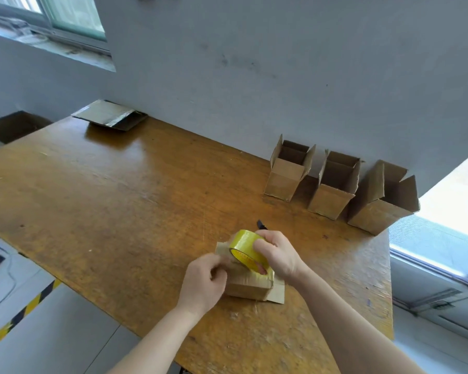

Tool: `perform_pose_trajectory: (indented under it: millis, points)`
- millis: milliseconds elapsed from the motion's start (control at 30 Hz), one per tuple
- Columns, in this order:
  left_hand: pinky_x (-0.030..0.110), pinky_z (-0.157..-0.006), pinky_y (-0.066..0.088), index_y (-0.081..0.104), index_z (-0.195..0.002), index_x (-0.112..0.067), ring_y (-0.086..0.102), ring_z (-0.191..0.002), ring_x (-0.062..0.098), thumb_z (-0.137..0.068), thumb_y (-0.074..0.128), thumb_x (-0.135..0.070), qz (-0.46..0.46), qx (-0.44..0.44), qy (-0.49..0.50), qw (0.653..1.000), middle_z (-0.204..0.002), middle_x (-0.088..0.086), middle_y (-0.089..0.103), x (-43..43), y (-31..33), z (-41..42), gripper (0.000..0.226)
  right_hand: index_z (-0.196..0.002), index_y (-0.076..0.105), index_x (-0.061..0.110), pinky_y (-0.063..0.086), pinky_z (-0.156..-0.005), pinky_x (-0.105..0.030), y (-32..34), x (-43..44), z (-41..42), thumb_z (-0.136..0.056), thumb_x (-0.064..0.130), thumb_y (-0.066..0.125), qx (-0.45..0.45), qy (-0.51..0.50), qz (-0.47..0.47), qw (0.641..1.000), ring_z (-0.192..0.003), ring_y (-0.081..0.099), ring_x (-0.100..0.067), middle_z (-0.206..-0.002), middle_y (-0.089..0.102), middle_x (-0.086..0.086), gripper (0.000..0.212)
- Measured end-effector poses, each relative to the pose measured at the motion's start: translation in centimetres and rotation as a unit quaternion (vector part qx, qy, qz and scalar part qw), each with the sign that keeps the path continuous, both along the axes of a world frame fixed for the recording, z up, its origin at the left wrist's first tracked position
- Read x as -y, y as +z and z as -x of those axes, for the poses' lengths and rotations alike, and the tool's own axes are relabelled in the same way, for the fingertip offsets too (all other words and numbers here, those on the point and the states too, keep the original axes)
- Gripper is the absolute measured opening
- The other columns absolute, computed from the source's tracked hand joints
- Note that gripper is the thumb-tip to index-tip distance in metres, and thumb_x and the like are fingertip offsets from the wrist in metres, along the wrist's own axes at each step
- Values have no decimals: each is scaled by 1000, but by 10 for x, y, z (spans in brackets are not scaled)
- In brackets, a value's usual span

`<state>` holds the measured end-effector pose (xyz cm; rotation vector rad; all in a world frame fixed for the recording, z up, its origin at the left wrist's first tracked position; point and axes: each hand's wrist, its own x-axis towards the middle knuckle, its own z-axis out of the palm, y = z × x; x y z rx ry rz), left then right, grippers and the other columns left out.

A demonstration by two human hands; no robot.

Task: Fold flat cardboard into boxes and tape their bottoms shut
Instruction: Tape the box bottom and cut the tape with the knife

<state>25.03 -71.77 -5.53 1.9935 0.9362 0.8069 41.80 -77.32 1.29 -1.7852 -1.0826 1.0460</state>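
Note:
A small cardboard box point(250, 286) lies bottom up on the wooden table point(119, 201), near its front right part. My right hand point(277, 253) grips a roll of yellow tape point(247, 249) that rests on top of the box. My left hand point(204, 283) presses on the box's left end, fingers curled over the edge where the tape starts. A strip of tape shows along the box's top. Three folded boxes stand open side by side at the back right: one point(287, 171), another point(333, 187), and a larger one point(381, 198).
A stack of flat cardboard point(110, 116) lies at the table's far left corner by the wall. A dark cutter point(262, 224) lies just beyond the tape roll. An open carton point(14, 125) sits on the floor left of the table. Yellow-black floor tape point(19, 314) marks the floor.

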Motion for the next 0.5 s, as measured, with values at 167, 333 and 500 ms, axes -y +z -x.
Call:
perform_pose_trajectory:
  millis: [167,333,500]
  points:
    - [34,-63,55,72,-93,-20,68,-76,18,-95,55,-25,335,141,135,922,-81,3,72,-15,15,-16,18,-69,53,-6,35,-47,-27,0,-3,0,-70,23,47,11,16,6,1000,-47,44,-22,-50,49,-11,30]
    - [30,-58,51,70,-61,-17,60,-63,14,-86,69,-32,350,99,103,926,-64,2,66,-21,19,-20,29,-76,56,-7,39,-49,-30,2,-5,3,-70,27,50,38,42,25,998,-49,49,-21,-55,50,-10,35]
    - [43,-73,57,61,-70,-6,63,-69,20,-93,61,-19,345,87,125,926,-69,8,63,-24,15,-23,27,-80,60,-2,49,-51,-38,8,-8,6,-74,29,55,92,78,38,992,-56,58,-26,-65,55,-9,32]
